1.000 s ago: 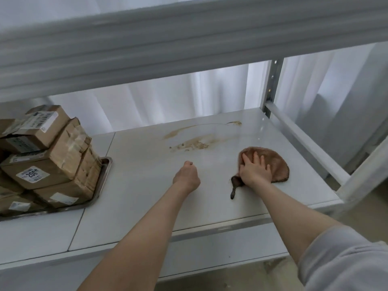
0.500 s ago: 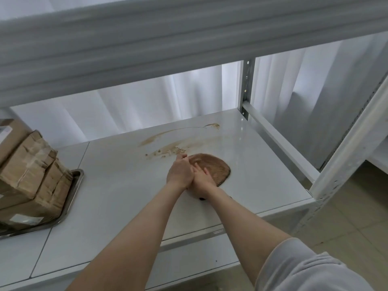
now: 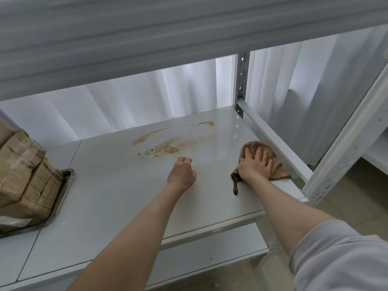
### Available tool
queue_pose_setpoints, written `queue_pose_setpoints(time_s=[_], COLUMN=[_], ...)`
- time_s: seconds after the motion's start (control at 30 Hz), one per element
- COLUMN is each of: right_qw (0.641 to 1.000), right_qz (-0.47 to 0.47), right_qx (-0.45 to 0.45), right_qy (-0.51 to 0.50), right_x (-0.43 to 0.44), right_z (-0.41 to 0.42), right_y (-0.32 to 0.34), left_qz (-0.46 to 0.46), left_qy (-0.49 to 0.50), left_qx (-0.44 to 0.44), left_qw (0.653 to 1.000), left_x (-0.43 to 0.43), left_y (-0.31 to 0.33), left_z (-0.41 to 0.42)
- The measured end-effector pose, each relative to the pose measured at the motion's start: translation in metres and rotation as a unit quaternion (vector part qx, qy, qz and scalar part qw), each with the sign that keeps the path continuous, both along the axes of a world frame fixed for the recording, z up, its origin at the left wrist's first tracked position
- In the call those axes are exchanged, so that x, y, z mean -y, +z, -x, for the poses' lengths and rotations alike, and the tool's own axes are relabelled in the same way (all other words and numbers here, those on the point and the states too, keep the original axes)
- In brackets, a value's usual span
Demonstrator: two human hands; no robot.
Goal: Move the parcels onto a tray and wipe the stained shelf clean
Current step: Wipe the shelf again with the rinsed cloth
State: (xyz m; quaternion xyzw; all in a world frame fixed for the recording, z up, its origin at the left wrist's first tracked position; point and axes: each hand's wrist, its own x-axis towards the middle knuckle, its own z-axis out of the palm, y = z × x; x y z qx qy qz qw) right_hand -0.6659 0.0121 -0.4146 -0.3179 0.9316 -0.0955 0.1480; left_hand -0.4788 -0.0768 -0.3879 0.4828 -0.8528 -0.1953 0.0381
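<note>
Parcels [image 3: 23, 173] of brown card sit stacked at the far left, already on the metal tray [image 3: 65, 185], whose rim shows at its right edge; part of the stack runs out of view. That half of the task looks done, so the step in hand is the wiping.

To the right of the tray the white shelf [image 3: 117, 206] lies bare up to the stain [image 3: 165, 143], a brown smear with a crumbly patch and a thin arc that runs towards the far right corner. It sits in the far middle of the shelf and is plainly not yet cleaned.

Just near of the stain, the left hand [image 3: 181, 172] rests as a loose fist on the shelf, fingers curled in and holding nothing that can be seen.

Further right, the right hand [image 3: 255, 163] lies flat with fingers spread, pressing down on the brown cloth [image 3: 265, 161], which is bunched beside the right side rail [image 3: 273, 141] of the rack. A dark cord from the cloth trails towards the near edge. Cloth and stain are well apart.

My judgement is that the next move calls for sliding the cloth left and away, with the palm kept flat and pressing, until it covers the crumbly patch, then following the arc to its far end
</note>
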Motion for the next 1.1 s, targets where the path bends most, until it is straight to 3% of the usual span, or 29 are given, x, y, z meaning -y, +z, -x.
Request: queue_pose_setpoints(time_s=[0.1, 0.2, 0.37, 0.5, 0.6, 0.7, 0.8, 0.93, 1.0, 1.1], right_qw=[1.000, 0.995, 0.956, 0.931, 0.928, 0.952, 0.989, 0.997, 0.997, 0.998], right_qz=[0.009, 0.039, 0.095, 0.136, 0.164, 0.187, 0.121, 0.040, 0.033, 0.041], right_qx=[0.002, 0.016, 0.091, 0.158, 0.173, 0.106, 0.020, 0.014, 0.021, 0.050], right_qy=[0.001, 0.087, 0.264, 0.300, 0.286, 0.217, 0.088, -0.061, -0.073, 0.008], right_x=[0.002, 0.005, 0.008, -0.011, -0.039, -0.068, -0.094, -0.109, -0.098, -0.067], right_z=[-0.025, -0.063, -0.142, -0.170, -0.152, -0.113, -0.069, -0.043, -0.052, -0.085], right_y=[0.002, 0.004, 0.010, 0.017, 0.015, 0.009, 0.008, 0.007, 0.009, 0.012], left_qz=[-0.005, 0.006, 0.029, 0.006, 0.002, 0.002, 0.002, -0.008, -0.012, -0.010], left_qy=[0.003, 0.006, 0.006, -0.004, -0.020, -0.044, -0.059, -0.046, -0.029, 0.005], left_qx=[0.011, 0.010, -0.016, 0.001, -0.002, -0.005, -0.006, 0.003, 0.007, 0.004], left_qw=[1.000, 1.000, 0.999, 1.000, 1.000, 0.999, 0.998, 0.999, 1.000, 1.000], left_x=[0.002, 0.001, -0.011, -0.023, -0.034, -0.046, -0.052, -0.049, -0.046, -0.037], left_y=[0.004, 0.008, 0.016, 0.016, 0.014, 0.016, 0.017, 0.018, 0.018, 0.019], left_z=[-0.009, -0.016, -0.015, -0.015, -0.011, -0.006, -0.010, -0.031, -0.046, -0.073])
